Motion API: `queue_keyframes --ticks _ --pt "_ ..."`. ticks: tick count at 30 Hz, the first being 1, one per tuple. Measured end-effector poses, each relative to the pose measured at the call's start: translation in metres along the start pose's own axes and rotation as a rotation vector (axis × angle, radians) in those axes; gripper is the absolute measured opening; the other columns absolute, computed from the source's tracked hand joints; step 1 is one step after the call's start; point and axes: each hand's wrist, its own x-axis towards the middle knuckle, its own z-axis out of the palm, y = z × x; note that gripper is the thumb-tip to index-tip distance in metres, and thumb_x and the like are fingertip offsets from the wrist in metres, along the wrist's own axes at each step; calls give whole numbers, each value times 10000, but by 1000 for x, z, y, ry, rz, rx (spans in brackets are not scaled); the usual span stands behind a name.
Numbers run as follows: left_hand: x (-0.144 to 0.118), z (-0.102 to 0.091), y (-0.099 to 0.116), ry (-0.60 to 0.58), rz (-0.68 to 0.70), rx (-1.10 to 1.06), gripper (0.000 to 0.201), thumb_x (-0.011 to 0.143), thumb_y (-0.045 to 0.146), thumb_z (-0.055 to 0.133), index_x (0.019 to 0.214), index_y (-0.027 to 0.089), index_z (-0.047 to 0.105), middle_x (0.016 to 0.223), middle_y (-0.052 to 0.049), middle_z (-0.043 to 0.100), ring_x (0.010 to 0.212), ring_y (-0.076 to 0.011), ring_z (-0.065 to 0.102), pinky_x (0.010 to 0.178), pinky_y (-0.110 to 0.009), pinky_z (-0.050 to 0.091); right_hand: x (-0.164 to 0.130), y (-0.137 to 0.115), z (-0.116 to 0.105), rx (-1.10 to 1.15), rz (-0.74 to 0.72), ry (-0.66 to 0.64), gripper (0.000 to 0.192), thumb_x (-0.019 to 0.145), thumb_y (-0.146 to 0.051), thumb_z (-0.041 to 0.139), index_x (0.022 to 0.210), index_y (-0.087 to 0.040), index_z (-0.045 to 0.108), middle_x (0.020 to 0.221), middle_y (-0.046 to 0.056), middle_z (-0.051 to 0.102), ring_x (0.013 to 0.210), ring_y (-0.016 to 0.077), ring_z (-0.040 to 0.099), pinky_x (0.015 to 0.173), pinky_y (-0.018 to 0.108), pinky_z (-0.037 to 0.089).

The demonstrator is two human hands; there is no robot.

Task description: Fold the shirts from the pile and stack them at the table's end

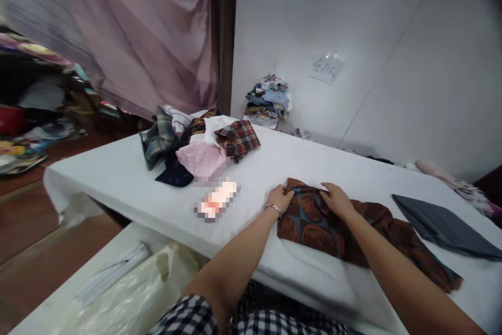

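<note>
Brown-and-teal patterned cloth (314, 225) lies on the white-covered table (113, 168), near edge, directly in front of the person; flat at the left end, rumpled towards the right. Left hand (281, 199), bracelet (274, 208) on the wrist, has thumb and fingers pinched on its upper left corner. Right hand (337, 200) is on the far edge, thumb and index parted; can't tell if fabric is pinched there. Dark grey cloth (439, 222) lies flat just right of the patterned one. Pixelated object (217, 199) sits left of the left hand, apart from it. Beyond that, a loose garment heap (202, 157): pink dotted, red-brown plaid, navy, white. Further out: clothes stack (270, 97) by the wall, handwritten sheet (327, 67) on the wall, mauve curtain (157, 26) at left. Plastic bag (133, 293) lower left, below table level.
</note>
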Motion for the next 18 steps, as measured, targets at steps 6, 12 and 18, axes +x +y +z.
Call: queue_keyframes --ticks 6,12,18 --pt "0 0 0 18 -18 23 328 827 450 602 1002 177 649 1024 -110 718 967 -236 654 830 -304 470 -24 2 16 66 -75 24 407 858 -281 463 1184 -138 660 1308 143 595 1242 261 525 1096 426 367" --pt "3 -2 0 3 5 55 310 852 421 578 1025 173 642 1033 -96 719 969 -223 651 840 -290 465 -87 -21 -6 267 -146 163 364 887 -349 454 1122 -205 692 1215 100 658 1175 245 570 1066 451 404" --pt "12 -5 -2 -18 39 102 300 854 407 560 1033 179 635 1082 -95 706 1001 -233 643 843 -293 466 -145 -40 0 179 -129 136 372 910 -311 474 1224 -210 646 1360 100 564 1320 260 443 1121 497 315"
